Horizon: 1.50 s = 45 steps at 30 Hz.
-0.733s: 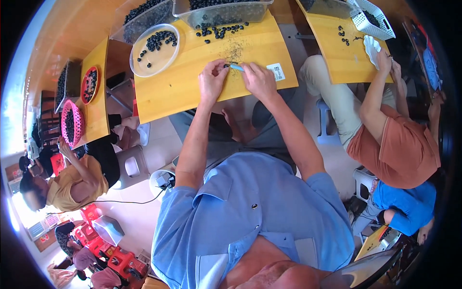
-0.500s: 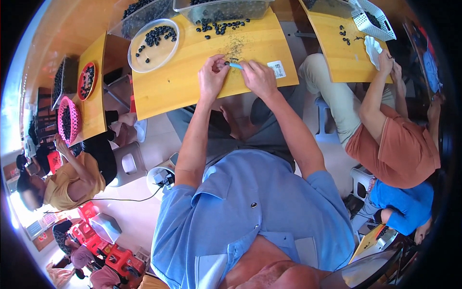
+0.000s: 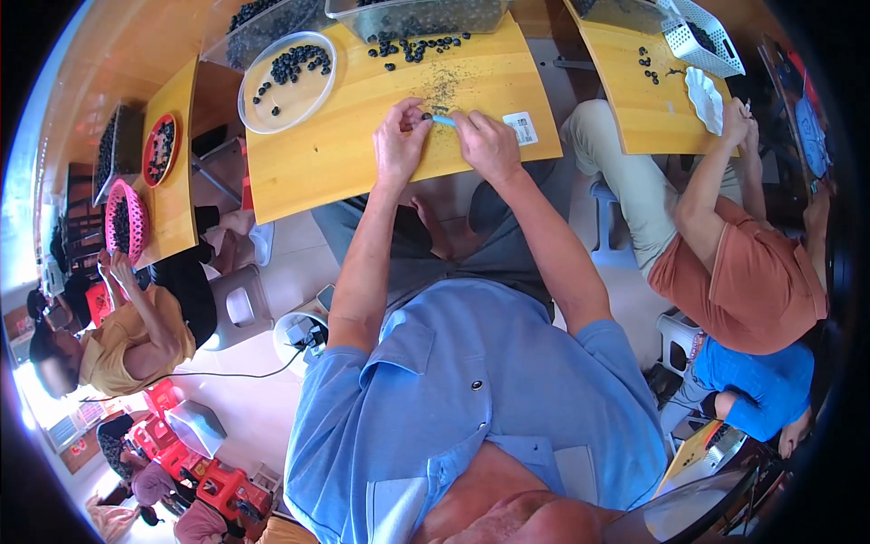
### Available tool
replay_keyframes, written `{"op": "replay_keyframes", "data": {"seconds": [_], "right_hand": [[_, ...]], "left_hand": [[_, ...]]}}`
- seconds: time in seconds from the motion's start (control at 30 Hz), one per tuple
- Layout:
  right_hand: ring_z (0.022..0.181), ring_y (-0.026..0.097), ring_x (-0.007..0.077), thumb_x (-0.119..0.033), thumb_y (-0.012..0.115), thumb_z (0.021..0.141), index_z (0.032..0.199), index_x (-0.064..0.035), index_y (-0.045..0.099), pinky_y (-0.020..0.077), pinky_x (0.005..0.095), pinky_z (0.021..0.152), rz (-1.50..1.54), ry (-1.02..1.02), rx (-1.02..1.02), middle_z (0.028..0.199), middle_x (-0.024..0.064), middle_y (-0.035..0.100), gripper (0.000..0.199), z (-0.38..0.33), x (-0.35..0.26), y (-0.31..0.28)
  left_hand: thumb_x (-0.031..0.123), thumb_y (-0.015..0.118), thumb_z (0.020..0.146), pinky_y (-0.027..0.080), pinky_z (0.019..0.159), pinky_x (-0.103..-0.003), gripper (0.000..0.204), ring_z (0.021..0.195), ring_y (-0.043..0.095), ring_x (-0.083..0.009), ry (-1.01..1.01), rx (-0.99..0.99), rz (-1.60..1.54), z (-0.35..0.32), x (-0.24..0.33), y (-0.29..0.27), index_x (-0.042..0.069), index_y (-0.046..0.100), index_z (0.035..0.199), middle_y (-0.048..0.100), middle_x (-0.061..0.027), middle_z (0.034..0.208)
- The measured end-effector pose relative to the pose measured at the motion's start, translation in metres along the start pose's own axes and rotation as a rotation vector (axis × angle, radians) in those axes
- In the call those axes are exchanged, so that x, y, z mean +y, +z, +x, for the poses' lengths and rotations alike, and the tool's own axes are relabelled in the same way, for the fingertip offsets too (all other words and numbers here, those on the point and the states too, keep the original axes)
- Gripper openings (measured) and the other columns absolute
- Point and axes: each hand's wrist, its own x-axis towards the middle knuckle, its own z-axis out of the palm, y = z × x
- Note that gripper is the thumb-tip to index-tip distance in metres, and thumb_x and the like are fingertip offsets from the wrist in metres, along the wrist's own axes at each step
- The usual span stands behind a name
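Above the yellow wooden table (image 3: 353,163), my left hand (image 3: 399,150) pinches a small dark round ball (image 3: 427,116) between thumb and fingers. A light blue pen-like tool (image 3: 443,121) is gripped in my right hand (image 3: 489,147), its tip pointing left at the ball. Whether the tip touches it is too small to tell. Dark crumbs (image 3: 442,83) are scattered on the wood just beyond my hands. Farther back lie several loose dark balls (image 3: 412,50). More of them sit in a round clear tray (image 3: 304,98) at the far left.
Clear bins (image 3: 435,23) of dark balls line the table's far edge. A white label (image 3: 520,129) lies right of my right hand. Co-workers sit at tables on both sides; the right one has a white scalloped dish (image 3: 703,100) and a white basket (image 3: 707,45).
My hands, the ball and the tool stay almost in place. The right co-worker's hands have moved away from the white dish. At left, the other co-worker's hands have come together near the pink basket.
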Motion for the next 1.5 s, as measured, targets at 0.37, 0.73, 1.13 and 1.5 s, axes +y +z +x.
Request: {"op": "replay_keyframes", "data": {"seconds": [0.37,0.73,1.13,1.5], "right_hand": [[0.072,0.071,0.0290,-0.010,0.067,0.087,0.102,-0.0102,0.069,0.0582,0.0431,0.060,-0.049,0.089,0.014,0.081,0.0075,0.065,0.015,0.005,0.002,0.005],[0.074,0.072,0.0290,-0.009,0.065,0.087,0.098,-0.0101,0.068,0.0588,0.0439,0.061,-0.035,0.097,0.031,0.081,0.0076,0.066,0.012,0.002,0.000,0.000],[0.070,0.071,0.0305,-0.010,0.062,0.090,0.097,-0.0109,0.068,0.0583,0.0456,0.059,-0.030,0.111,0.025,0.081,0.0079,0.066,0.009,0.005,0.000,0.004],[0.073,0.071,0.0301,-0.011,0.063,0.092,0.099,-0.0095,0.070,0.0574,0.0439,0.061,0.000,0.105,0.026,0.083,0.0082,0.067,0.010,0.002,0.000,0.000]], "left_hand": [[0.001,0.080,0.087,0.059,0.079,-0.031,0.024,0.086,0.071,-0.0175,0.141,0.134,0.042,0.000,0.001,-0.003,0.003,0.071,0.110,0.072,-0.0096,0.096],[0.004,0.077,0.088,0.057,0.074,-0.033,0.013,0.084,0.069,-0.0208,0.162,0.557,0.295,0.084,-0.020,-0.129,0.001,0.075,0.100,0.071,-0.0114,0.095],[0.001,0.066,0.092,0.055,0.096,-0.044,0.023,0.109,0.067,-0.0367,0.466,-0.125,0.603,0.117,-0.034,-0.044,0.004,0.073,0.114,0.071,-0.0167,0.117],[0.006,0.072,0.086,0.056,0.084,-0.047,0.011,0.092,0.068,-0.0400,0.127,0.002,0.470,0.085,-0.028,-0.034,0.004,0.076,0.096,0.069,-0.0179,0.100]]}}
